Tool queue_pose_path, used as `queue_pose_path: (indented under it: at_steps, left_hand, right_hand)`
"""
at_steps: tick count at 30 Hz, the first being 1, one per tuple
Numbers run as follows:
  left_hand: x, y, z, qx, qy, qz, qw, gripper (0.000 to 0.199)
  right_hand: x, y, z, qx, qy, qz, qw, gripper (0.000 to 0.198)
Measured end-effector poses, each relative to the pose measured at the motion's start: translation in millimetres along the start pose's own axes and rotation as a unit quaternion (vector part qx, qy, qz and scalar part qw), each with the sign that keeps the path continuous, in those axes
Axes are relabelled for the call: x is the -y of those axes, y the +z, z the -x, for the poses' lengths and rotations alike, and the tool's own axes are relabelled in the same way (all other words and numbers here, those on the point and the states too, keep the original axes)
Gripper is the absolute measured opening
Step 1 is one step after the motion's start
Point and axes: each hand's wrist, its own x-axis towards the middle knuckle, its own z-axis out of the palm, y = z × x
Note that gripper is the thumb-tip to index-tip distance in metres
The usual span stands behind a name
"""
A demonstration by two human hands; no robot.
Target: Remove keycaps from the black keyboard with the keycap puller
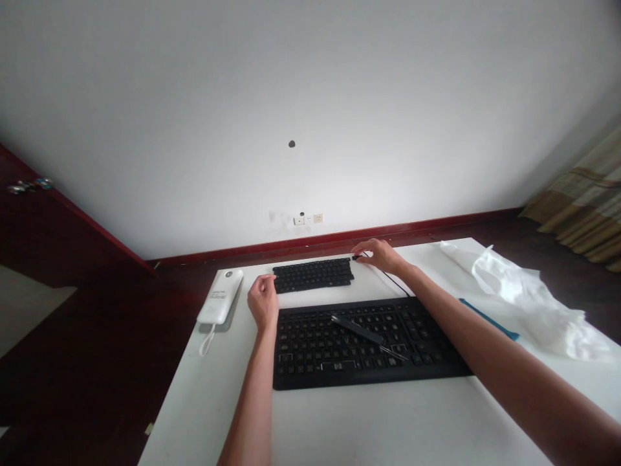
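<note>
A black keyboard (310,379) with most of its keycaps off lies on the white table. Across it rests a dark keycap puller (359,331) with thin metal wire ends. Beyond the keyboard, loose black keycaps (313,275) are laid out in tight rows. My left hand (263,299) is at the left end of these rows, its fingers curled together; whether they hold anything is hidden. Just past the right end, my right hand (381,254) pinches a small black keycap (356,257) between thumb and fingers. The keyboard's cable (398,283) runs beneath that hand.
A white power bank (220,298) with a wrist strap lies at the table's left. Crumpled white plastic (524,291) and a blue strip (489,319) lie to the right. A wall with sockets (308,220) stands behind the table (334,421).
</note>
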Motion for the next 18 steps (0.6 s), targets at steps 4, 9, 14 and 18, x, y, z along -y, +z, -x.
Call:
queue_pose_path:
  at_steps: [4, 9, 14, 18]
  left_hand:
    - [-0.4, 0.2, 0.7, 0.0, 0.001, 0.01, 1.0, 0.023]
    - [-1.7, -0.6, 1.5, -0.001, 0.004, 0.006, 1.0, 0.023]
    - [-0.7, -0.5, 1.7, 0.001, 0.012, 0.012, 1.0, 0.022]
    - [0.1, -0.3, 1.8, 0.0, 0.011, 0.006, 1.0, 0.022]
  right_hand:
    - [1.3, -1.3, 0.4, -0.005, 0.009, -0.011, 1.0, 0.02]
    - [0.1, -1.1, 2.0, -0.004, 0.013, -0.011, 1.0, 0.021]
    - [-3.2, 1.0, -0.2, -0.001, 0.009, -0.016, 1.0, 0.024]
    - [-5.0, 2.0, -0.6, 0.0, 0.007, -0.02, 1.0, 0.026]
